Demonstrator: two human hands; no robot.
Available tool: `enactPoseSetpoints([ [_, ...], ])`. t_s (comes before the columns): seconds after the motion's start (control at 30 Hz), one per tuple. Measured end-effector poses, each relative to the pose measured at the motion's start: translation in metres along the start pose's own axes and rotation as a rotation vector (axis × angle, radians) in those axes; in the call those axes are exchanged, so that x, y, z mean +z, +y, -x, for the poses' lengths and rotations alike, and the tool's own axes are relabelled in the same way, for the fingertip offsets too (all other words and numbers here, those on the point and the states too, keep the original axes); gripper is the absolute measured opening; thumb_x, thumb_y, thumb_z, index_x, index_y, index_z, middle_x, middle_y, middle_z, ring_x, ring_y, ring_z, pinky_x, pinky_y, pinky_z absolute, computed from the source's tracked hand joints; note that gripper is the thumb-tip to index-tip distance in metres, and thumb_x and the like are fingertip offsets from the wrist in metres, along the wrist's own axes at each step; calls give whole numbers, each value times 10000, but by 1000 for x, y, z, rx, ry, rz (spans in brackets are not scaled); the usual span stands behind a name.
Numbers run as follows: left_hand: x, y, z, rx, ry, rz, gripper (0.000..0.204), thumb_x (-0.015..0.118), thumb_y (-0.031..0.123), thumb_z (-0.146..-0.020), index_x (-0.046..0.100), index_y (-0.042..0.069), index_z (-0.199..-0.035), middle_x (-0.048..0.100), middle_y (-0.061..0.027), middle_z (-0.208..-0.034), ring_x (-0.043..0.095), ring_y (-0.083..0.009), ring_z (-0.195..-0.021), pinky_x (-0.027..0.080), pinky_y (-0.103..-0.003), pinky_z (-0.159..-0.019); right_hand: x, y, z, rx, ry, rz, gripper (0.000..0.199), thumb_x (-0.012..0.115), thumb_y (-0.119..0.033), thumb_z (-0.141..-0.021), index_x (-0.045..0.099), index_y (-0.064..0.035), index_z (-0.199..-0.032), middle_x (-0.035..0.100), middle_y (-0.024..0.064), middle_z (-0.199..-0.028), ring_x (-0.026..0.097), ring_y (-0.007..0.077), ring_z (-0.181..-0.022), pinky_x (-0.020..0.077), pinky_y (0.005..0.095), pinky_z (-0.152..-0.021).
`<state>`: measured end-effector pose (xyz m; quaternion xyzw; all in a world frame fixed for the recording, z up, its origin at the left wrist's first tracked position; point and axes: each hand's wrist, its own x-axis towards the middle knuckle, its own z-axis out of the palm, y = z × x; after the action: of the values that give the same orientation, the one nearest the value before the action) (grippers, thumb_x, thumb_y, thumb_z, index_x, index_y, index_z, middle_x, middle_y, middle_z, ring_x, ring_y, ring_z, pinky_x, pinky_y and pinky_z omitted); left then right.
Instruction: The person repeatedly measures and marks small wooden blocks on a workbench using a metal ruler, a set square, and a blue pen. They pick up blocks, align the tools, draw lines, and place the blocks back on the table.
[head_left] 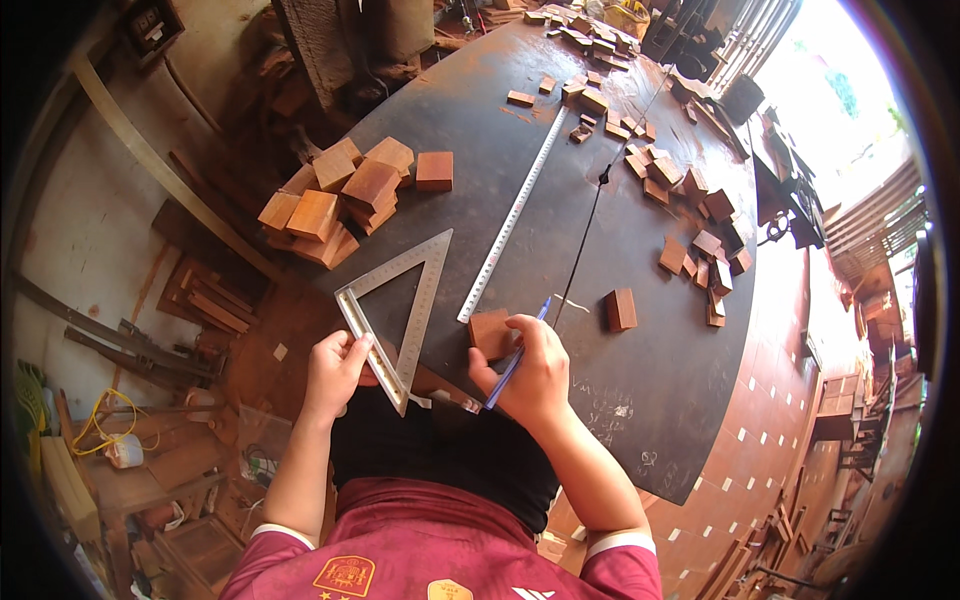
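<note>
My left hand (335,378) is closed on the thick edge of a metal triangle square (428,290), thumb on top. The square is tilted over the near edge of the dark table. My right hand (540,372) has a blue pen (507,376) tucked between its fingers, slanting up to the right. Its thumb and index finger are at the sides of a reddish-brown wooden block (488,330) near the table's front edge; whether they grip it firmly I cannot tell. A long steel ruler (516,208) lies just beyond that block.
A stack of wooden blocks (370,188) sits at the table's left edge. One block (620,310) stands alone right of my right hand. Several loose blocks (706,243) line the right side, more (597,40) at the far end. A dark cord (596,212) runs lengthwise over the dark table (640,430).
</note>
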<state>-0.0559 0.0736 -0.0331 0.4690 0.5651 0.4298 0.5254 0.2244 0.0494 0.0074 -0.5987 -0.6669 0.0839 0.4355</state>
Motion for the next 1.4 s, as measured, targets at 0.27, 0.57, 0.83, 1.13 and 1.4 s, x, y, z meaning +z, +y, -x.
enactPoseSetpoints([
  [0.27,23,64,4,448,412,-702,369,805,118,-847,659,20,-1171,585,-76,-952,558,-181,-775,509,-334,-697,-19,20,-3,191,-55,-358,603,804,-97,-700,614,-43,-1269,681,142,-1062,684,247,-927,583,373,-781],
  [0.57,97,67,-28,414,-89,-824,307,830,235,-830,698,9,-991,677,-172,-978,683,-365,-910,546,-433,-800,-41,29,-13,-70,-185,21,774,711,-84,-630,552,-54,-1387,627,179,-1094,622,390,-999,532,472,-916],
  [0.83,117,64,-44,310,-143,-911,263,813,221,-835,697,-4,-906,706,-191,-900,707,-353,-886,561,-440,-816,-55,30,-11,61,-351,44,712,872,-285,-729,582,-36,-1329,650,166,-1040,644,382,-1020,535,453,-914],
  [1.13,107,76,-53,125,-210,-849,232,810,199,-813,703,2,-871,748,-162,-814,746,-295,-789,576,-388,-744,-42,30,-8,54,-271,25,687,910,-317,-723,615,-27,-1270,701,169,-1026,690,352,-952,560,431,-855],
  [1.4,114,62,-62,255,-248,-806,201,814,149,-783,705,25,-898,704,-117,-752,693,-206,-701,548,-353,-669,-48,34,-8,23,-242,1,631,849,-204,-701,603,-44,-1259,667,195,-1098,655,397,-1052,543,470,-925],
])
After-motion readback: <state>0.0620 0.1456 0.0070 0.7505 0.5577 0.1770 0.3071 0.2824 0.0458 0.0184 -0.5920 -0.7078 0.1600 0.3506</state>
